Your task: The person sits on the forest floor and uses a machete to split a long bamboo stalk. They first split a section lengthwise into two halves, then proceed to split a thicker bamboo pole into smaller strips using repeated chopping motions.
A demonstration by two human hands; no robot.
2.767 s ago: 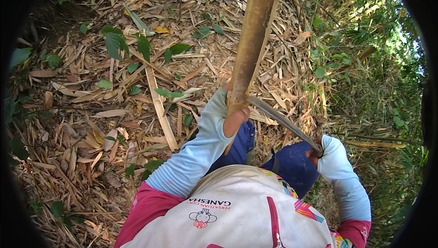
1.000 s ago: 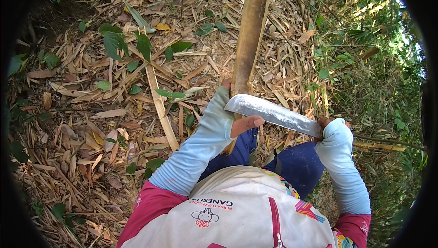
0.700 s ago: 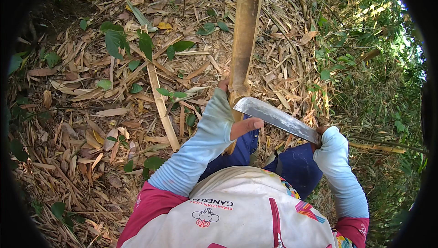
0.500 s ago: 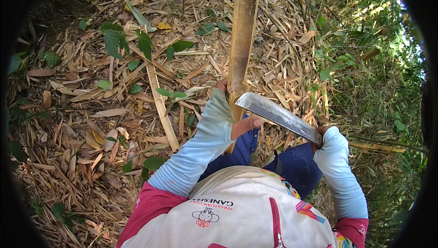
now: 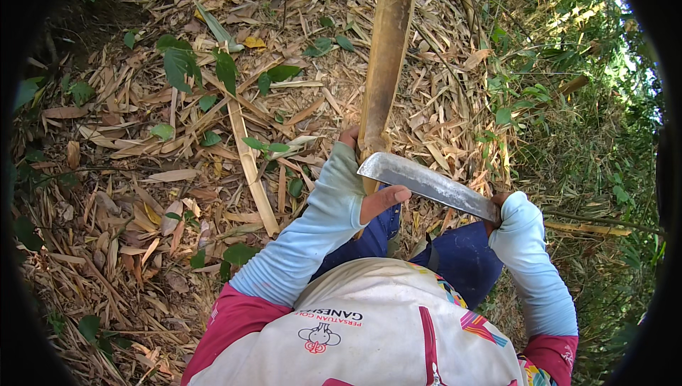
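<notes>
A thick tan bamboo pole (image 5: pixel 387 52) rises from my lap toward the top of the view. My left hand (image 5: pixel 369 173) grips it low down, thumb showing below the blade. My right hand (image 5: pixel 501 208) is closed on the handle of a long grey steel machete (image 5: pixel 426 181). The blade lies across the pole just above my left hand, its tip touching the pole's left edge. Both forearms wear pale blue sleeves.
The ground is covered in dry bamboo leaves and split strips (image 5: pixel 249 166), with small green-leaved plants (image 5: pixel 192 66) at the upper left. Green undergrowth and thin stems (image 5: pixel 590 123) fill the right side. My blue-trousered knees (image 5: pixel 455 258) are below the pole.
The machete swung up from beside my right knee and now lies across the pole above my left hand. The pole leans slightly more to the left.
</notes>
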